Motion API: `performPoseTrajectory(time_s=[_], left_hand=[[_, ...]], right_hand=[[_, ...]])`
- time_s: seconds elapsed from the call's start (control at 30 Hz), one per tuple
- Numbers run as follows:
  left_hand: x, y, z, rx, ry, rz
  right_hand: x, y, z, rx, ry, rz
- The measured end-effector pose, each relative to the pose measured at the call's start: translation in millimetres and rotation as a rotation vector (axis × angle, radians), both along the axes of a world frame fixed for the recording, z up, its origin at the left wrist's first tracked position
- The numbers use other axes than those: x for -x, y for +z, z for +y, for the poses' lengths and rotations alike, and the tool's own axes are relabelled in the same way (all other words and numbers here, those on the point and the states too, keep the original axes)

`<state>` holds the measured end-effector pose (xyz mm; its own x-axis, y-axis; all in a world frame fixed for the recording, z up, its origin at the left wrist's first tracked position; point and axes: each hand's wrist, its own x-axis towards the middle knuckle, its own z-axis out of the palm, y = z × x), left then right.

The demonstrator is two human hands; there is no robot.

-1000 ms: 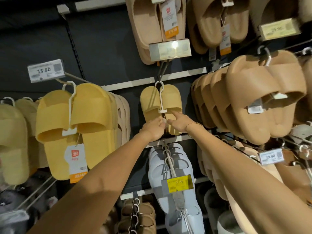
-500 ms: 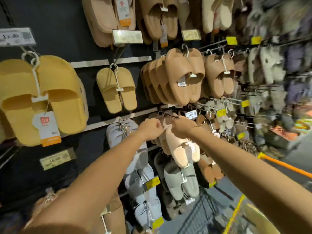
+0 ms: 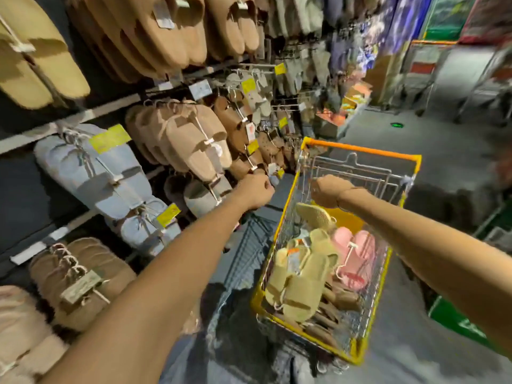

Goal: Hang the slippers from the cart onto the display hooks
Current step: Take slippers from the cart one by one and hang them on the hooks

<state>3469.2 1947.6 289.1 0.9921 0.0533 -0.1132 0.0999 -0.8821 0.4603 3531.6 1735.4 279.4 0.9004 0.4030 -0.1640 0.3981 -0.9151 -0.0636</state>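
Above the cart (image 3: 360,151), both hands — left (image 3: 256,191), right (image 3: 327,191) — curl fingers, holding nothing.

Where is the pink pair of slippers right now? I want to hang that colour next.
In the head view, the pink slippers lie inside the yellow cart at lower right, just right of the tan pair and below the right hand.

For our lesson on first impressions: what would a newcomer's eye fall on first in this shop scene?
Probably the yellow cart at centre right, holding olive slippers and a pink pair. Next, the wall on the left, crowded with hanging tan and grey slippers. Two bare arms reach in, the right hand above the cart, the left hand near the display.
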Motion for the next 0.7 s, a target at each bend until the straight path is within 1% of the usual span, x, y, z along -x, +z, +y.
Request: performPoseTrajectory(time_s=[0.1,0.2,0.3,0.37,0.47,0.6,0.7], left_hand=[[-14,-33,-21,0.05,-0.037,0.056],[-25,-67,-41,0.101,-0.018,0.096],[-38,-103,-52,0.103,-0.02,0.17],[-46,-128,-57,0.09,-0.03,0.217],[-46,-166,-65,0.05,-0.043,0.308],[-31,-223,-75,0.048,-0.029,0.5],[-17,-254,-86,-0.02,-0.04,0.608]], right_hand=[[0,-40,-36,-0.002,-0.074,0.04],[1,-81,-59,-0.03,-0.139,0.114],[-4,-124,-72,-0.059,-0.211,0.203],[-3,-149,-74,-0.072,-0.22,0.268],[2,-186,-69,-0.045,-0.162,0.352],[13,-233,-53,-0.029,-0.084,0.413],[21,-252,-38,-0.012,-0.033,0.468]])
